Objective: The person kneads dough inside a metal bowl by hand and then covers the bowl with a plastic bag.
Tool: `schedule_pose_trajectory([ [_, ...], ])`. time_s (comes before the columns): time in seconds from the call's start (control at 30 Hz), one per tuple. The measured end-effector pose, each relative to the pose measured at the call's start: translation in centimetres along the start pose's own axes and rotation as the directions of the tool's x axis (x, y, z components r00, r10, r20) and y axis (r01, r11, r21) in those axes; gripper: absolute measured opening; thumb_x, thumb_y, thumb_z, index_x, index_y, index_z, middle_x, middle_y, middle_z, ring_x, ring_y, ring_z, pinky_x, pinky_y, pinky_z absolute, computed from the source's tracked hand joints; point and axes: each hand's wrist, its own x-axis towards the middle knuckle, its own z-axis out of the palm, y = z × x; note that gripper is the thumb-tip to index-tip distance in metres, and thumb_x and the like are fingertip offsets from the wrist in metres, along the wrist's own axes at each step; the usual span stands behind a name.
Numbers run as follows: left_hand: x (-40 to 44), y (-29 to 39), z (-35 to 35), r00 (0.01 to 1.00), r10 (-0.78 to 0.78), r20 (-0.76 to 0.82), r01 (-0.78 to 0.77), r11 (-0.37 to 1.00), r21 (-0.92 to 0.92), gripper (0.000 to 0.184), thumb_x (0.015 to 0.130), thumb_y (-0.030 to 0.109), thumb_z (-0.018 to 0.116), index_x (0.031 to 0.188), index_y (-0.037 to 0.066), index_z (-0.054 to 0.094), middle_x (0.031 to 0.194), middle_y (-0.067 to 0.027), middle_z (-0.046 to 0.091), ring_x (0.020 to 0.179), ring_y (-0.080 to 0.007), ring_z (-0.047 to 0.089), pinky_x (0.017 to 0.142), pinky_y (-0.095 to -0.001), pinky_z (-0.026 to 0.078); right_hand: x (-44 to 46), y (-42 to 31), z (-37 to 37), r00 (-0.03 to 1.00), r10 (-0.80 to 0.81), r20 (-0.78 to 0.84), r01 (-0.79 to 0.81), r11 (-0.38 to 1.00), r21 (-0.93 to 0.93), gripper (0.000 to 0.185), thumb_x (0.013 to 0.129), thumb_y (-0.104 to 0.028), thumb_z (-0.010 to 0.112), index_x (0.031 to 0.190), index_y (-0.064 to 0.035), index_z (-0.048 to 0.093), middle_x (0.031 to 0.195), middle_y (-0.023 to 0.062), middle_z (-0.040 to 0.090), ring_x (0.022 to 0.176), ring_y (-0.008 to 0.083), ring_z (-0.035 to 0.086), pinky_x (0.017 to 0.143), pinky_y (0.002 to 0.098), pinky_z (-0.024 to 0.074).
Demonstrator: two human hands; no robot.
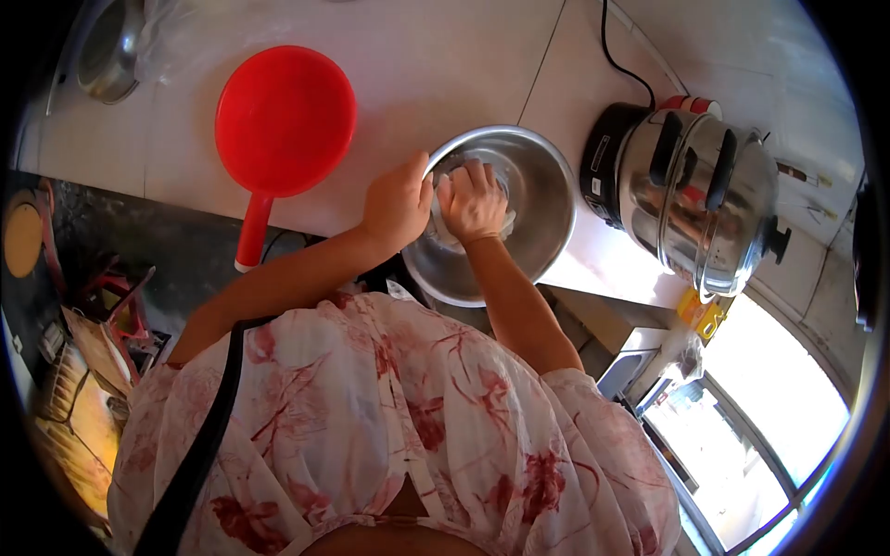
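Over the near edge of the pale, smooth bench point(176, 157), the bare left hand point(394, 206) cups inward, wrist bent; the bare right hand point(476, 201) faces knuckles-up, fingers curled, forearm slanting.

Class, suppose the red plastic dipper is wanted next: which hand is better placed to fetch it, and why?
Probably the left hand: at the left rim of the steel bowl, it is nearer the red plastic dipper. The right hand is farther off, inside the bowl against a pale mass.

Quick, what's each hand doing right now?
Left hand: holding the rim of the metal bowl.
Right hand: curled over pale stuff inside; can't tell if it's gripping.
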Motion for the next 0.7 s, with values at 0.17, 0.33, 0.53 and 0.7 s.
schedule_pose_trajectory([
  [0.17,0.0,0.2,-0.1,1.000,-0.020,0.022,0.020,1.000,-0.015,0.010,0.086,0.008,0.054,0.088,0.004,0.045,0.067,-0.0199,0.055,0.062,-0.0423,0.055,0.053,-0.0496,0.041,1.1,1.4,0.6,0.994,0.028,0.106,-0.029,1.000,0.006,0.023,0.078,-0.025,0.062,0.064,-0.0107,0.052,0.070,0.0063,0.055,0.068,0.0288,0.058,0.057,0.0424,0.0482],
  [0.33,0.1,0.4,-0.4,0.997,-0.056,0.052,0.057,0.998,-0.019,0.010,0.086,0.008,0.054,0.090,0.005,0.045,0.068,-0.0200,0.056,0.061,-0.0420,0.055,0.053,-0.0486,0.042,2.2,2.2,1.2,0.980,0.082,0.180,-0.093,0.994,0.051,0.026,0.079,-0.027,0.062,0.060,-0.0108,0.054,0.065,0.0070,0.056,0.062,0.0303,0.059,0.055,0.0423,0.0483],
  [0.53,-0.2,0.4,-0.1,0.996,-0.081,0.021,0.082,0.997,-0.006,0.012,0.089,0.012,0.053,0.096,0.002,0.049,0.068,-0.0223,0.054,0.065,-0.0433,0.055,0.054,-0.0483,0.041,3.1,3.5,1.8,0.993,0.018,0.116,-0.029,0.995,0.094,0.024,0.079,-0.026,0.059,0.060,-0.0110,0.058,0.059,0.0095,0.061,0.053,0.0303,0.060,0.050,0.0431,0.0488],
  [0.7,-0.2,0.6,0.0,0.997,-0.072,-0.014,0.072,0.997,0.017,0.014,0.089,0.013,0.054,0.097,0.003,0.050,0.068,-0.0218,0.055,0.066,-0.0430,0.055,0.056,-0.0479,0.041,3.3,3.9,1.8,0.990,0.033,0.140,-0.046,0.995,0.092,0.027,0.081,-0.026,0.055,0.061,-0.0086,0.060,0.063,0.0145,0.062,0.055,0.0340,0.061,0.052,0.0455,0.0493],
])
